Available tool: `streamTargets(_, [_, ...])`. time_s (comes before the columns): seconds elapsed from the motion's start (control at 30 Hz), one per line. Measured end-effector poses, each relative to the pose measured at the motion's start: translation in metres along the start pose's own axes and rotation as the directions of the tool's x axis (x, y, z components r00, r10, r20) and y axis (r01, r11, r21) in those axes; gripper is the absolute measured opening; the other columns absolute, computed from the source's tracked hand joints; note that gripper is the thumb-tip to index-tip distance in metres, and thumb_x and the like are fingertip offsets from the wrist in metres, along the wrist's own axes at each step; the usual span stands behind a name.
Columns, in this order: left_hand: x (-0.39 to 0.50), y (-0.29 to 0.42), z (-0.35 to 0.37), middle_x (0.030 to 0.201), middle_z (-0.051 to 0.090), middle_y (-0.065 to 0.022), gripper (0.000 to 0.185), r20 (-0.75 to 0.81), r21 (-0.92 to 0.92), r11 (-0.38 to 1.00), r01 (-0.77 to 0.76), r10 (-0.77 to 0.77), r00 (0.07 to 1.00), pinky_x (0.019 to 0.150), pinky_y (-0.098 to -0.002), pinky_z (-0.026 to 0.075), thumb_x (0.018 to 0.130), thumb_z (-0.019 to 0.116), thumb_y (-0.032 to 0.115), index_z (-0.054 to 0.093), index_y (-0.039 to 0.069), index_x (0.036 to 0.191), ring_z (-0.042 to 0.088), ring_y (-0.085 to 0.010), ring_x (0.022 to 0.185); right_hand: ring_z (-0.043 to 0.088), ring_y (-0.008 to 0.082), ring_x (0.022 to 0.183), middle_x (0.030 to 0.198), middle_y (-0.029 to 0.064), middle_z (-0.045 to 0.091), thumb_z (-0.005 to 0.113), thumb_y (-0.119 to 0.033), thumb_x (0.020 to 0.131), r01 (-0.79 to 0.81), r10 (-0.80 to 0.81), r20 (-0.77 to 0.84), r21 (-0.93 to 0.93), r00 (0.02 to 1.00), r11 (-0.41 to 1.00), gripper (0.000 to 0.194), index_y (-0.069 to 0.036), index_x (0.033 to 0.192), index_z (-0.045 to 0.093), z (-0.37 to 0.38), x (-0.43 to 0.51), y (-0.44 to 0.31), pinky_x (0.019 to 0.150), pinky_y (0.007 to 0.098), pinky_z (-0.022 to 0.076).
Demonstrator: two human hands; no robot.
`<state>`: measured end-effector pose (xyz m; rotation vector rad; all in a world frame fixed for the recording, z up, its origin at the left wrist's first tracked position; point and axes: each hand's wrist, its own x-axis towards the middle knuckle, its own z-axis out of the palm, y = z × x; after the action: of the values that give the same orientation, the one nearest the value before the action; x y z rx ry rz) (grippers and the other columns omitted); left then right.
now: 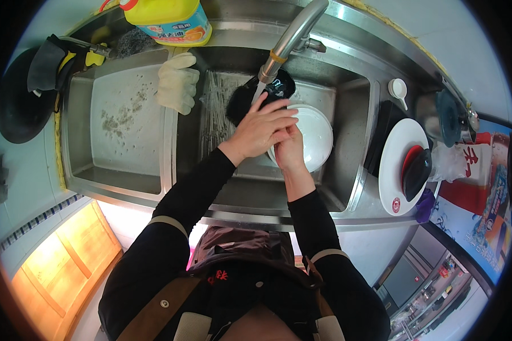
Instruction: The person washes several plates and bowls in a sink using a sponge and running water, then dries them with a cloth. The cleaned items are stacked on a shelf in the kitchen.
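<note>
Beneath the running steel faucet (277, 53), my left hand (256, 132) lies across my right hand (291, 149). The left fingers are extended and slightly apart, with no object in them. Part of the right hand is hidden under the left, so its grip cannot be made out. Both hands are over the right sink basin (345, 170). A white bowl (313, 138) sits below and to the right of them. Shiny black dishes (241, 100) lie beyond the fingers, under the water stream. Many thin sticks, perhaps chopsticks (215, 111), lie along the basin's left side.
A pale glove (177, 83) drapes over the divider beside the left basin (123, 140). Behind stand a yellow detergent jug (168, 21) and a dark scouring pad (134, 42). On the right counter are a white oval plate (392, 170), a black dish (417, 174) and white spoons (397, 89).
</note>
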<state>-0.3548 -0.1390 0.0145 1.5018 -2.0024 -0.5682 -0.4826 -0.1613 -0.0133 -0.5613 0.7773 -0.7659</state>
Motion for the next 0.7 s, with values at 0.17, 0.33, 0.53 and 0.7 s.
streamTargets(0.17, [0.001, -0.062, 0.005, 0.124, 0.052, -0.0152, 0.038, -0.287, -0.196, 0.883, 0.427, -0.468, 0.836, 0.105, -0.0377, 0.029, 0.093, 0.043, 0.031, 0.056, 0.005, 0.119, 0.044, -0.0291, 0.12, 0.036, 0.0027, 0.058, 0.066, -0.0088, 0.044, 0.056, -0.014, 0.092, 0.077, -0.068, 0.039, -0.348, 0.997, 0.934, 0.01, -0.007, 0.086, 0.052, 0.012, -0.01, -0.003, 0.052, 0.02, 0.0312])
streamTargets(0.33, [-0.017, -0.09, -0.001, 0.106, 0.062, -0.0106, 0.039, 0.375, -0.927, -0.326, 0.186, -0.794, 0.478, 0.092, -0.0382, 0.042, 0.096, 0.044, 0.038, 0.059, 0.002, 0.104, 0.057, -0.0254, 0.101, 0.057, 0.0175, 0.068, 0.08, 0.0061, 0.061, 0.06, -0.009, 0.086, 0.469, -0.166, 0.439, -0.811, 0.883, 0.351, 0.014, -0.003, 0.099, 0.058, 0.012, -0.019, -0.021, 0.061, 0.029, 0.0456])
streamTargets(0.53, [-0.037, -0.081, -0.023, 0.109, 0.058, -0.0125, 0.031, 0.368, -0.93, -0.335, 0.153, -0.853, 0.369, 0.087, -0.0418, 0.049, 0.088, 0.059, 0.012, 0.048, 0.004, 0.116, 0.059, -0.0251, 0.102, 0.058, 0.0282, 0.099, 0.103, 0.013, 0.064, 0.062, -0.003, 0.08, 0.7, -0.164, 0.729, -0.684, 0.665, -0.205, 0.031, -0.006, 0.111, 0.059, 0.002, -0.017, -0.023, 0.079, 0.0356, 0.0498])
streamTargets(0.7, [-0.04, -0.071, -0.003, 0.116, 0.058, -0.0111, 0.033, 0.213, -0.922, -0.334, -0.195, -0.859, 0.465, 0.093, -0.0425, 0.046, 0.093, 0.055, 0.022, 0.049, 0.003, 0.119, 0.057, -0.0251, 0.107, 0.056, 0.0162, 0.09, 0.1, 0.0096, 0.061, 0.055, -0.004, 0.087, 0.08, -0.118, -0.007, -0.694, 0.993, 0.716, 0.04, -0.004, 0.126, 0.049, 0.001, -0.023, -0.011, 0.073, 0.025, 0.047])
